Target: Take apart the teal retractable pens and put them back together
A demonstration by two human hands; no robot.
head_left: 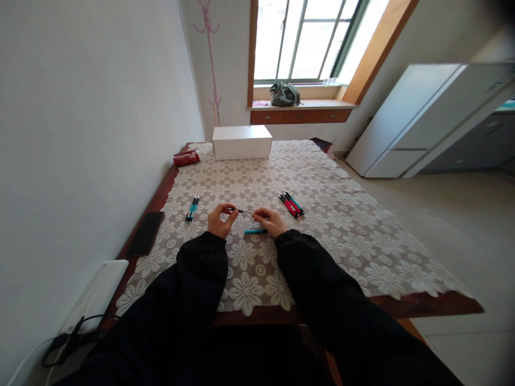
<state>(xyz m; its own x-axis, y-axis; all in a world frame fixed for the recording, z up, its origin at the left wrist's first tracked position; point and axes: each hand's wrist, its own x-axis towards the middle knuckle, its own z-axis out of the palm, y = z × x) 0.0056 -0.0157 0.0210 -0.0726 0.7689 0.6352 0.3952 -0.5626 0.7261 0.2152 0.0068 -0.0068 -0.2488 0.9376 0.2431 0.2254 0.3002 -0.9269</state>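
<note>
in the head view, a short dark pen part with a red end (234, 210) is pinched in the closed fingers of the left hand (219, 220). a thin metallic piece (251, 214), too small to identify, is gripped by the closed right hand (270, 221). a teal pen barrel (255, 231) is seen on the white floral lace tablecloth (322, 225), just under the right hand. 2 teal-and-black pens (192, 208) are laid left, a red-and-teal pen cluster (291, 204) right.

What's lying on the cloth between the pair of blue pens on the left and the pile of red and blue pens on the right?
In the head view, both hands: left hand and right hand, holding a small dark pen part, with one blue pen piece below them.
</note>
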